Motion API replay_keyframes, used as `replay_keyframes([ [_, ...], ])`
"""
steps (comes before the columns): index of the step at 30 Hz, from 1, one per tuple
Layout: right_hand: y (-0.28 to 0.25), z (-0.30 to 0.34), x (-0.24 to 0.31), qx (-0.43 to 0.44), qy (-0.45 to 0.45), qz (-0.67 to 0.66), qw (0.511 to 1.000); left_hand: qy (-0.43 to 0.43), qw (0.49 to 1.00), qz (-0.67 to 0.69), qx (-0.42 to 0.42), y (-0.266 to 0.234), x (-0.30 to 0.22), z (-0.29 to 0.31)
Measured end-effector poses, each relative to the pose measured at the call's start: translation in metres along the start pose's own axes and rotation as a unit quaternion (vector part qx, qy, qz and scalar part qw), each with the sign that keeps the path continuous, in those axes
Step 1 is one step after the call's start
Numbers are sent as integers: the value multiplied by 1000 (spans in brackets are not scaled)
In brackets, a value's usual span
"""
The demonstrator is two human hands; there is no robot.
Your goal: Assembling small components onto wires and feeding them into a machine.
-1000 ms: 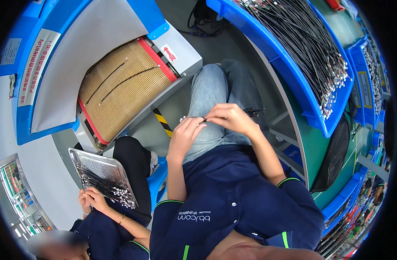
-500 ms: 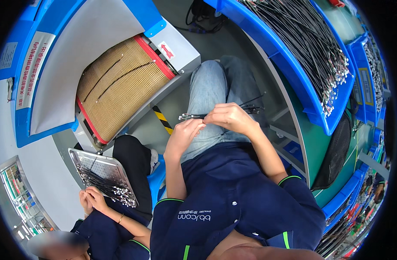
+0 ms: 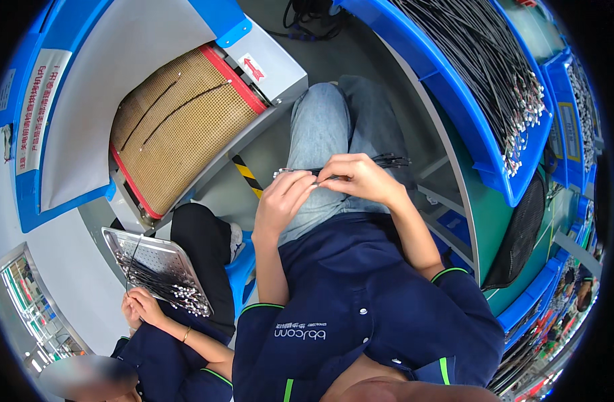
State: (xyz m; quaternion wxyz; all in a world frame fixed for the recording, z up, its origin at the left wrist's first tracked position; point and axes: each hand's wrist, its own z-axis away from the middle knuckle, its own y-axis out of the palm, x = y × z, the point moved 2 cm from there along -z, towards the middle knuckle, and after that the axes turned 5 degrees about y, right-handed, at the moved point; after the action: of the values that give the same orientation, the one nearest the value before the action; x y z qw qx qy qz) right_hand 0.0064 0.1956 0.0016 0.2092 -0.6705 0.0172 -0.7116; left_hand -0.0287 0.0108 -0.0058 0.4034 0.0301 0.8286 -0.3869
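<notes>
A bundle of thin black cables [image 3: 392,161] with small end connectors lies across my thighs. My left hand [image 3: 283,199] is closed at its near side, with thumb and fingertips pinched together. My right hand [image 3: 362,178] is closed too, its fingertips meeting the left ones. A short dark piece of cable shows between the two sets of fingertips. How far this cable runs on behind the fingers is hidden, and the left end of the bundle pokes out just beyond my left hand.
Two black cables [image 3: 183,114] lie on the tan mesh conveyor belt [image 3: 186,157] at left. Below it, a co-worker's hands [image 3: 141,307] hold a cable beside a metal tray [image 3: 161,249] of cables. At right stands a blue bin [image 3: 481,157] heaped with black cables.
The cable end that stuck up at the right, above the bundle, now lies lower, along it. Both my hands stay together in nearly the same place. The view has shifted slightly.
</notes>
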Motion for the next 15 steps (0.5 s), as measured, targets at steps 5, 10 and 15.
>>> replay_keyframes([
  [5, 1, -4, -1, -19, -4, 14, 1000, -14, 999, 16, -24, 1, 2, 2],
  [10, -3, -3, -4, -44, -5, 13, 999, -17, 999, 16, -44, 1, 10, 6],
  [15, -2, -3, -7, -50, -34, 17, 998, -7, 998, 18, -56, 5, 7, 5],
])
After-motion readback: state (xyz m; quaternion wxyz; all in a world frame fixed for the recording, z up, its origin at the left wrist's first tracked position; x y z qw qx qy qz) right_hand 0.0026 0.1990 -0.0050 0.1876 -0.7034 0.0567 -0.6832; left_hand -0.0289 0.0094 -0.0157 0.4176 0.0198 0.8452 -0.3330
